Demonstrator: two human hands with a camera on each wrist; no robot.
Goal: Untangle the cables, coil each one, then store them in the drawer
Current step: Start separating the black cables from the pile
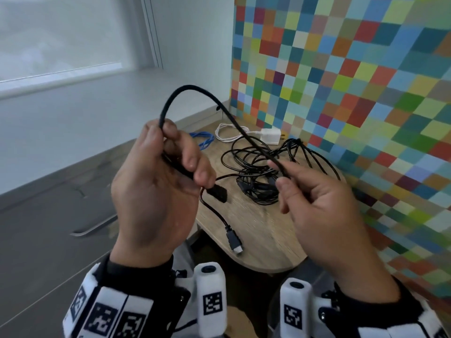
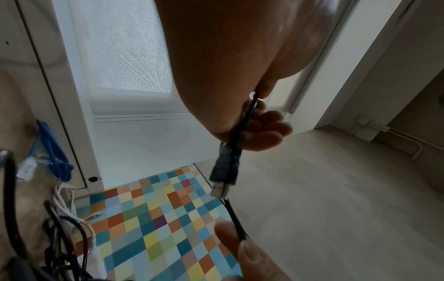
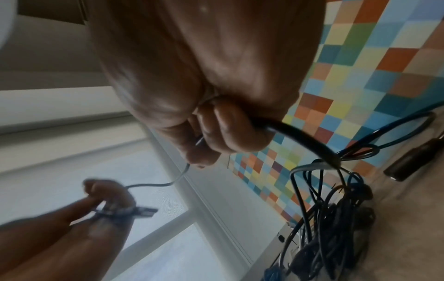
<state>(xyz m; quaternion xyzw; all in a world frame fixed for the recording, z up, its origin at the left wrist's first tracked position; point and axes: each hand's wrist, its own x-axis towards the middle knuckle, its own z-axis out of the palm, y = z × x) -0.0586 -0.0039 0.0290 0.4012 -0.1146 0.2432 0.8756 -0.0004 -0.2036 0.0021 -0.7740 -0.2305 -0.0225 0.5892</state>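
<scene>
Two hands were raised above a small wooden table (image 1: 266,230), sharing one thick black cable (image 1: 195,90). Farthest left, a grey drawer front with a metal handle (image 1: 94,228) stood below a pale sill. The left hand (image 1: 156,191) had its fingers curled round the cable near its end, and the cable's plug (image 2: 224,171) stuck out just past the fingertips, its metal tip bare in the left wrist view. From that grip the cable rose in an arch and came down to the right hand (image 1: 319,203), which pinched it between thumb and forefinger with the other fingers curled in; the right wrist view showed the cable leaving this fist toward the pile below.

On the table, a blue cable (image 1: 202,140) lay bunched at the far left edge, partly hidden behind the left hand. Just beside it was a coiled white cable (image 1: 230,134) joined to a white charger (image 1: 269,136). Nearer the middle sat a black tangle (image 1: 258,172) of several thin cables, looped over one another; motion blur made it hard to tell how many. A separate black lead ran out of the tangle toward the table's near edge and ended in a flat connector (image 1: 234,240), lying on the wood. Behind and to the right, a wall of coloured squares (image 1: 353,69) met the table.
</scene>
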